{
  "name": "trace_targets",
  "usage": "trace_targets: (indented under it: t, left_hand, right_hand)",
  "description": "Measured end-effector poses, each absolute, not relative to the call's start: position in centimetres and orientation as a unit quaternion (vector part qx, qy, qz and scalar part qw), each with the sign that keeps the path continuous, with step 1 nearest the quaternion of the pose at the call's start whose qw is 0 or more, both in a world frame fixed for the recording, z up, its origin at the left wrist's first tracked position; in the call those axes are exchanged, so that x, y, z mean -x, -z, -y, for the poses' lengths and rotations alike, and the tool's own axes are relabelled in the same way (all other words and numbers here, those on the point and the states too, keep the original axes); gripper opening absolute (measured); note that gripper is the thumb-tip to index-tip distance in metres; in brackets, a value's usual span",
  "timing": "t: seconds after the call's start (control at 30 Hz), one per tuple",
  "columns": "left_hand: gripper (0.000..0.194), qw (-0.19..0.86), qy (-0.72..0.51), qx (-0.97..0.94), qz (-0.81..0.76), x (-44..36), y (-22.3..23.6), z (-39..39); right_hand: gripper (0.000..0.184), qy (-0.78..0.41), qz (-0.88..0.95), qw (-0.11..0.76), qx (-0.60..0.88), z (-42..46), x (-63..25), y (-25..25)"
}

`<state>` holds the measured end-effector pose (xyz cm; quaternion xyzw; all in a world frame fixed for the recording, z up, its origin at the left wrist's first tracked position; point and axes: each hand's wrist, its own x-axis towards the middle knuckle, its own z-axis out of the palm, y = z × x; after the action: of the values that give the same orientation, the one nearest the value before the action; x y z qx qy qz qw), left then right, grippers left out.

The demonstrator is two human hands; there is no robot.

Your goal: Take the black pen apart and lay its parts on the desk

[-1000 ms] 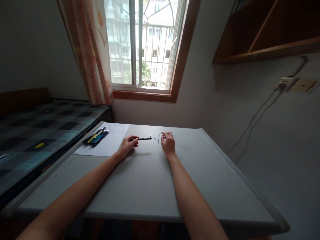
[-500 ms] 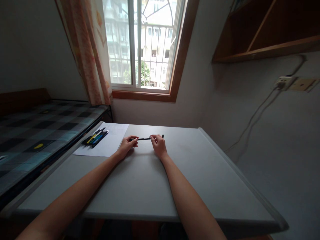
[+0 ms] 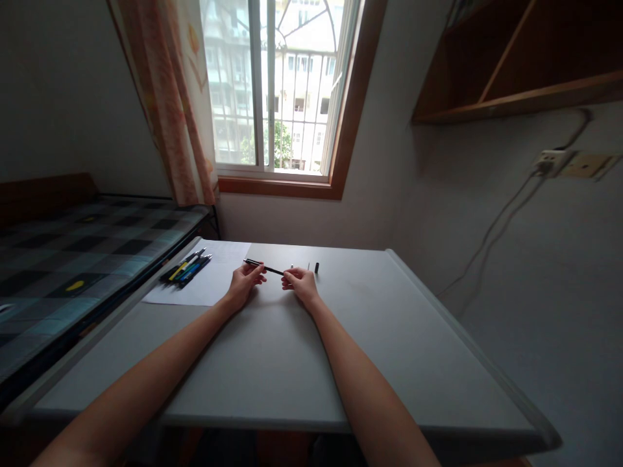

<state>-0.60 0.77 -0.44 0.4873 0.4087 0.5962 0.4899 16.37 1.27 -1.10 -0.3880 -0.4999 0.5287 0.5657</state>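
**At the far middle of the grey table: both hands on one pen**

Above the grey rectangular table [image 3: 292,363], the left hand [image 3: 246,285] pinches the slim black pen [image 3: 265,267] near its back end; the right hand [image 3: 300,285] grips the front end with its fingertips. The pen is tilted, left end higher, held just off the table between both hands. Just beyond the right hand lie a small black cap-like piece [image 3: 317,266] and two thin, short parts [image 3: 308,265], too small to identify. To the left, a white paper sheet [image 3: 209,285] carries a bundle of coloured pens [image 3: 187,266]. A checked bed [image 3: 73,253] stands beside the table.
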Motion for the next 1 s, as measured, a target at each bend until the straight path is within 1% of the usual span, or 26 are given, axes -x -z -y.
trace_targets:
  t: [0.23,0.57,0.67,0.83,1.0]
  left_hand:
    - [0.042,0.46,-0.559,-0.556,-0.409,0.2,0.3,-0.5]
    - [0.043,0.46,-0.549,-0.572,-0.4,0.3,0.1,-0.3]
    - [0.039,0.429,-0.538,-0.608,-0.397,0.0,-0.2,0.2]
    - [0.03,0.342,-0.513,-0.684,-0.39,-0.8,-0.2,0.8]
    - [0.023,0.31,-0.547,-0.676,-0.385,-0.9,0.2,0.6]
  right_hand:
    - [0.025,-0.563,0.515,0.515,0.391,-1.1,-15.7,1.4]
    - [0.018,-0.529,0.57,0.481,0.406,-1.0,-15.8,1.4]
    - [0.016,-0.509,0.589,0.469,0.417,-1.0,-15.8,1.6]
    - [0.016,-0.465,0.634,0.44,0.435,-1.0,-15.9,1.8]
    - [0.02,-0.45,0.656,0.436,0.421,-0.9,-15.8,1.9]
